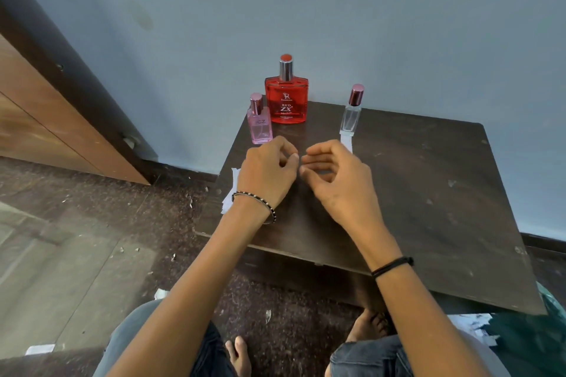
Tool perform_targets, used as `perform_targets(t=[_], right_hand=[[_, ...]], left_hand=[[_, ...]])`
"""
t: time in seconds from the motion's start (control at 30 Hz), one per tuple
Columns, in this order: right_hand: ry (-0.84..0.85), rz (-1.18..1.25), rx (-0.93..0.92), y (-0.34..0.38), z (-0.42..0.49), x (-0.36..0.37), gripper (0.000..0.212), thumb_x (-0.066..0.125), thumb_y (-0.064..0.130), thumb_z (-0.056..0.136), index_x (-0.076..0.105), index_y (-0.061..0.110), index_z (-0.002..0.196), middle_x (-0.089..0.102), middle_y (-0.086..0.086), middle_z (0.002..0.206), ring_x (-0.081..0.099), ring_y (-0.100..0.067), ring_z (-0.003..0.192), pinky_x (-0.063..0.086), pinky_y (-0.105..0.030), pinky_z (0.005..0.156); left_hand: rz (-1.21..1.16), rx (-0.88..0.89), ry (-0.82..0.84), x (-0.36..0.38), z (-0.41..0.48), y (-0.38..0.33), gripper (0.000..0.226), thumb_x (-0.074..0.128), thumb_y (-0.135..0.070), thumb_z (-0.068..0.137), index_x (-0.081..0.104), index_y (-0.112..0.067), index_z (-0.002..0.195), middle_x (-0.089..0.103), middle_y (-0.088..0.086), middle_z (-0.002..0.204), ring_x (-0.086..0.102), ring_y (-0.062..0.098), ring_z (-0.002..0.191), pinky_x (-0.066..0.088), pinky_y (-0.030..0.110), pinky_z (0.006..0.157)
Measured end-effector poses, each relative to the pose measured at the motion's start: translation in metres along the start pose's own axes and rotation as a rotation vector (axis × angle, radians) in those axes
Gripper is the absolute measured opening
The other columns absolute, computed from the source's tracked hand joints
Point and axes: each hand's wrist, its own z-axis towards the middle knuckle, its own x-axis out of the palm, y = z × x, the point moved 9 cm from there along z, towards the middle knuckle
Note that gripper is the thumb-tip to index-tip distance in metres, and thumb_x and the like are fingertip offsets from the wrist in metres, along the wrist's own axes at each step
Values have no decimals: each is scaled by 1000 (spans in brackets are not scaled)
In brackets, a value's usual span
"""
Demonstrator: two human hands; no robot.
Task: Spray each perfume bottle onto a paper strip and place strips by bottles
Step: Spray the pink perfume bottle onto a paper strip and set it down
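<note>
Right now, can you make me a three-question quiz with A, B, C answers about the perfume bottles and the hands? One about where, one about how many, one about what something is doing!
1. Where does the white paper strip by the wall end lie?
A. In front of the clear bottle
B. On top of the red bottle
C. On the floor

2. How many perfume bottles stand on the table?
A. Two
B. Three
C. Five

3. What is the left hand doing?
A. Gripping the pink bottle
B. Pressing a cap
C. Hovering with curled fingers, holding no bottle

Answers: 1 A, the strip lies at the clear bottle's base. 2 B, pink, red and clear bottles stand there. 3 C, all bottles stand capped, apart from both the left hand and the right hand.
</note>
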Motion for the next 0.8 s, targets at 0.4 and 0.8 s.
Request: perform_targets(t=[0.4,0.8], right_hand=[[382,-251,-220,41,-9,101,54,81,34,82,55,26,129,63,8,131,55,-8,120,36,-11,91],[173,-262,-345,44,-2,91,18,60,24,100,67,17,116,74,4,105,67,-7,98,55,-29,84]], left_hand=[[-178,-185,-1,-65,11,89,11,61,-21,95,71,-17,94,75,2,67,54,0,39,45,13,45],[-368,-303,52,-54,18,106,14,56,-11,96,68,-4,97,71,9,65,62,15,41,54,23,41]])
